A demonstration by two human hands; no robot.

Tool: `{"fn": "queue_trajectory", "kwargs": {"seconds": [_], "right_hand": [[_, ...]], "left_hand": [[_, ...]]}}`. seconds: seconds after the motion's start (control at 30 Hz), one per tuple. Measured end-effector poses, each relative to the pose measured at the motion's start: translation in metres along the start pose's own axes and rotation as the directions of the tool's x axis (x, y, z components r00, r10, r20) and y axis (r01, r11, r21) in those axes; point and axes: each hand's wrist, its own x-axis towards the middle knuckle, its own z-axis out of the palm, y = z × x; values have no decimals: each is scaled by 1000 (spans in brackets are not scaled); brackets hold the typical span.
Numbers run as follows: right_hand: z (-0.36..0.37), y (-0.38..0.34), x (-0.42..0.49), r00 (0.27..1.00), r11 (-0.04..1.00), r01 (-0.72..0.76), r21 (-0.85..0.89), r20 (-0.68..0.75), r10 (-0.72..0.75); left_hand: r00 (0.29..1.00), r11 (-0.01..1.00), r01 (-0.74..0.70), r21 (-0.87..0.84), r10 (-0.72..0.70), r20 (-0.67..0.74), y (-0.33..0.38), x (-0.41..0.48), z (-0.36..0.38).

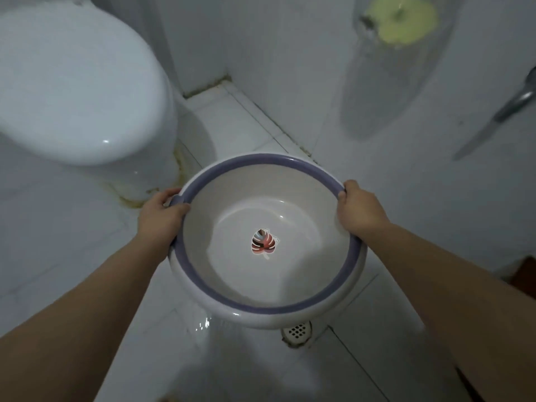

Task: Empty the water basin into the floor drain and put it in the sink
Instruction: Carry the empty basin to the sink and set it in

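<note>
Both hands on the basin (255, 158): left hand (162, 211) wraps the purple rim on its left side, thumb over the top; right hand (359, 208) grips the rim on the right, fingers curled under. The basin hangs clear of the floor, mouth up, roughly level, just right of the toilet (78, 91). The floor drain (297, 329) peeks out from under its near edge. Water level is hard to read: glints and a faint ring round the leaf sticker (262, 241) suggest a shallow pool at most. Risks as I judge them: the drain is small and the basin mouth wide, so a fast tip likely sheets water past the grate across the tiles. The drain sits on the near side, so pouring over the far rim misses it. The grip is two points on a smooth rim; once tilted, a wet rim could rotate or slide out of the fingers. The wet patch (203, 323) beside the drain already shines, so any splash adds slip hazard. Surface: glossy white floor tiles (246, 120), dirty grout, yellow-brown staining (136, 195) round the toilet base. Room: tight bathroom, toilet lid down at left, wall corner (290, 53) behind, metal hose or handle (516, 103) at right edge, blurred pale yellow thing (403, 18) up top, can't tell what. No sink identifiable in view.
</note>
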Motion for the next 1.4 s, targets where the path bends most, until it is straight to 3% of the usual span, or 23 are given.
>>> {"fn": "queue_trajectory", "kwargs": {"seconds": [0.3,0.5,0.57,0.67,0.73,0.83,1.17,1.4], "right_hand": [[-204,-113,-52,999,994,39,105,-25,-36],[-340,-173,-94,997,943,22,332,-83,5],[-376,-182,-107,999,830,-14,557,-35,40],[-429,-188,-130,995,562,-94,822,88,38],[-457,-183,-146,989,392,-144,909,147,22],[-490,-171,-170,992,253,-123,960,112,57],[-502,-106,-249,953,80,-26,996,0,302],[-510,-8,-337,765,39,32,999,-50,642]], "left_hand": [[1000,991,11,-135,-14,-16,196,-78,-124],[1000,977,7,-214,-9,-11,314,-130,-191],[1000,971,-20,-239,18,-10,341,-144,-205],[998,956,-63,-286,63,-9,377,-166,-218],[996,942,-72,-327,82,17,397,-182,-220],[986,917,-102,-385,144,80,431,-206,-216],[876,936,-193,-294,300,379,485,-238,-165],[731,953,-189,-237,298,614,503,-303,-61]]}}
